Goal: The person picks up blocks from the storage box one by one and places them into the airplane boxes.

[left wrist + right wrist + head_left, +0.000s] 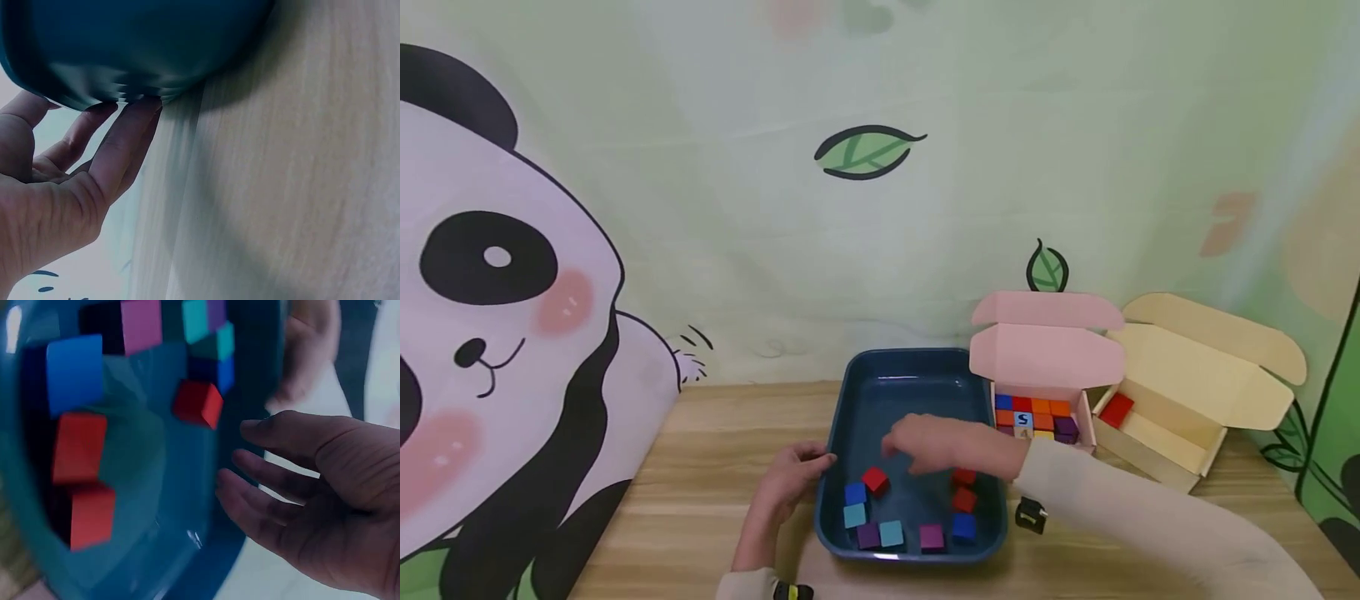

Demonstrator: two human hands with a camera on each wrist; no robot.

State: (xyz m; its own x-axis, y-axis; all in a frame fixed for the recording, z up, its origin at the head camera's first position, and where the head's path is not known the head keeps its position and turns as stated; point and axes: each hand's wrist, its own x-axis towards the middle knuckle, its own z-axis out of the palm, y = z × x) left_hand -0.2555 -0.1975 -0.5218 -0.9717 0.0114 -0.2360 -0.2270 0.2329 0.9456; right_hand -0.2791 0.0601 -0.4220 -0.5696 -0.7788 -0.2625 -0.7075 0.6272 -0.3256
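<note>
In the head view a dark blue tray (917, 367) holds several coloured cubes along its near side. My left hand (792, 475) touches the tray's left edge; the left wrist view shows fingertips (145, 103) against its outer wall. My right hand (936, 442) hovers over the middle of the tray, fingers loosely spread and holding nothing in the right wrist view. Below it lies a red cube (876, 481), beside a blue cube (855, 493), light blue cube (854, 516) and purple cube (868, 536). Two red cubes, a blue cube (964, 527) and a magenta cube (932, 537) sit rightward.
Right of the tray stands an open pink box (1048, 354) with rows of coloured cubes, partly behind my right forearm. Farther right an open cream box (1195, 367) contains a red piece (1117, 410). A printed cloth hangs behind the wooden table (700, 483).
</note>
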